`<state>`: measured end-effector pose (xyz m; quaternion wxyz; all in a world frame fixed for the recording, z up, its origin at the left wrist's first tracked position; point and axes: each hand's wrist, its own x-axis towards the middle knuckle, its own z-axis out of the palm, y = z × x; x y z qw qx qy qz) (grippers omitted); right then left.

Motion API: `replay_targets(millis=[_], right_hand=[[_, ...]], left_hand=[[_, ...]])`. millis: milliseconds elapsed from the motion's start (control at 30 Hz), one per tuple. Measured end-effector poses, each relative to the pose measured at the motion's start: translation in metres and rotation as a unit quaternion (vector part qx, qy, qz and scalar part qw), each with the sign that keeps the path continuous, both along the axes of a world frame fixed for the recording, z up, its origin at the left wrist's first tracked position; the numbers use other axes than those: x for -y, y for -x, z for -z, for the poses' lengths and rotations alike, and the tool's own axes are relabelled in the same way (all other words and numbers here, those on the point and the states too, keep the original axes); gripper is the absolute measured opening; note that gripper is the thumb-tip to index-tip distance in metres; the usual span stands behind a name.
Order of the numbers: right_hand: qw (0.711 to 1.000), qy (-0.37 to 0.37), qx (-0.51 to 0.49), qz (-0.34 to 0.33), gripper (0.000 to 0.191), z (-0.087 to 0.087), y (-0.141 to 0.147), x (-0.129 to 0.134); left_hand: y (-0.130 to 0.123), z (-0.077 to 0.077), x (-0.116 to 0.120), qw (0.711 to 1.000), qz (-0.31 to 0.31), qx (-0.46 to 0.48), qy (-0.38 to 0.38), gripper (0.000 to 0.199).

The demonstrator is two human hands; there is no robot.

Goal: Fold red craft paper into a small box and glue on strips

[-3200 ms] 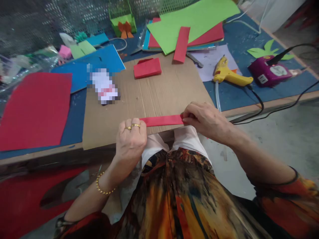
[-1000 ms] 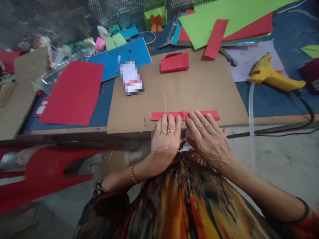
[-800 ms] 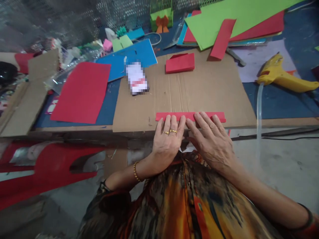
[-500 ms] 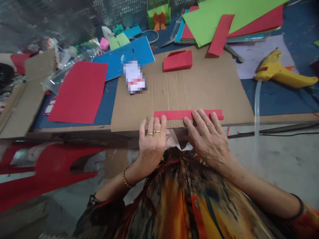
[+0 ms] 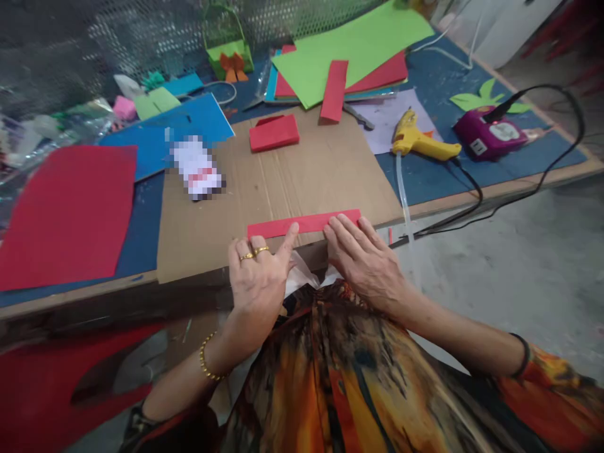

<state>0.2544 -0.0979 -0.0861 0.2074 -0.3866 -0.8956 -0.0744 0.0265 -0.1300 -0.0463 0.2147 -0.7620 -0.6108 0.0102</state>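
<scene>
Perforated silvery mesh (image 5: pixel 127 38) rises behind your blue desk (image 5: pixel 427 187), where a sheet of brown cardboard (image 5: pixel 330 167) reaches the near edge in front of you. On the near part of that cardboard lies the red strip (image 5: pixel 306 224), under your hands: long, narrow and plain, a bright pinkish red, with straight edges and squared ends, nearly flat, and set slightly aslant so its right end sits a little farther from you. How many layers of paper it has, you can't tell from here. Your left hand (image 5: pixel 259 277) is palm down with its fingers parted, one stretched out so the tip touches the strip near the middle, the others bent by the near edge toward the left end. Your right hand (image 5: pixel 370 270) has its fingers extended over the right part, covering some of it. Neither has anything clasped. Farther back on the cardboard you have a folded red piece (image 5: pixel 274 133), with a blurred-out object (image 5: pixel 197 167) to its left. Over to your right rests a yellow glue gun (image 5: pixel 425 143), near a purple box (image 5: pixel 488 133); to your left lies a large red sheet (image 5: pixel 70 214)
</scene>
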Motion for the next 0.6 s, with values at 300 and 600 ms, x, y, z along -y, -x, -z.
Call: replay_targets(millis=[300,600], right_hand=[[0.987,-0.146,-0.016,0.071,0.029,-0.051,-0.023,-0.002],[0.995,-0.086,-0.027,-0.051,0.023,-0.036,-0.008,-0.046]], left_hand=[[0.002,-0.002,-0.006,0.999,0.031,0.036,0.003,0.065],[0.004,-0.023,-0.024,0.987,0.151,0.037,0.027,0.046]])
